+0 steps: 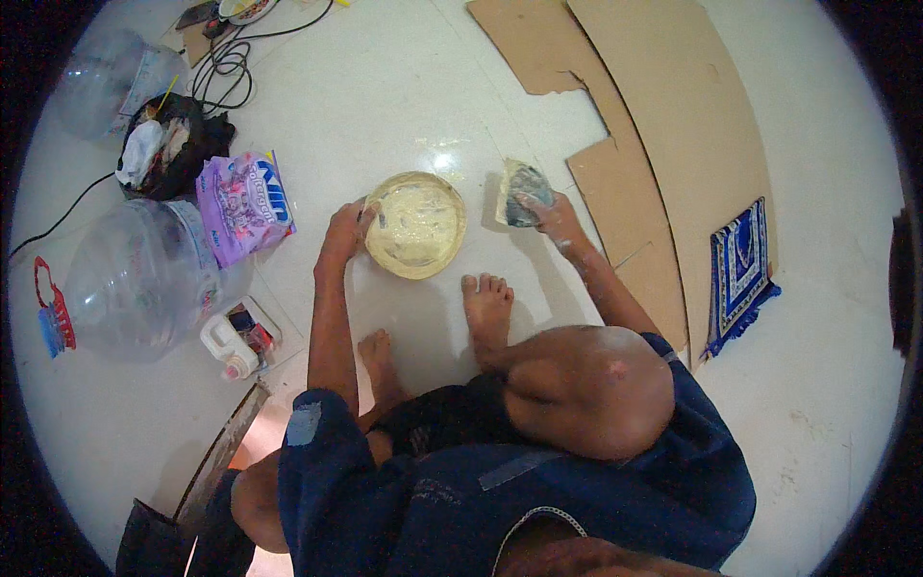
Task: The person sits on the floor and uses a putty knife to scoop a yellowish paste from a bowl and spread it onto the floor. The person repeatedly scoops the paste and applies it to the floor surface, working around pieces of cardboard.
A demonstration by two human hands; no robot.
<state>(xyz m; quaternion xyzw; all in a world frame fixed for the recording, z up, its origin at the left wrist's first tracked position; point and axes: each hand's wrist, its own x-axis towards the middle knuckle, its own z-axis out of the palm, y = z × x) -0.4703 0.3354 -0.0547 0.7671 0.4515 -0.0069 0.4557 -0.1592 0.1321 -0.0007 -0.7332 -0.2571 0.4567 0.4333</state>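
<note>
A round, pale yellow dish (417, 229) lies in front of my feet on the tiled floor, its face wet and shiny with dark streaks. My left hand (349, 229) grips its left rim, the thumb over the edge. To the right of the dish, my right hand (554, 216) holds a dark grey sponge-like block (528, 193) with a cream-coloured, smeared side. Whether it is a sponge or a small container, I cannot tell. The block is apart from the dish. Pale residue shows on my right wrist.
Brown cardboard sheets (692, 130) lie to the right, with a blue patterned fringed mat (740, 270) on them. At left are a purple detergent packet (244, 205), large clear bottles (137, 281), a black bag (184, 155), a white jug (238, 339), a red-and-blue brush (56, 317) and a coiled cable (223, 76).
</note>
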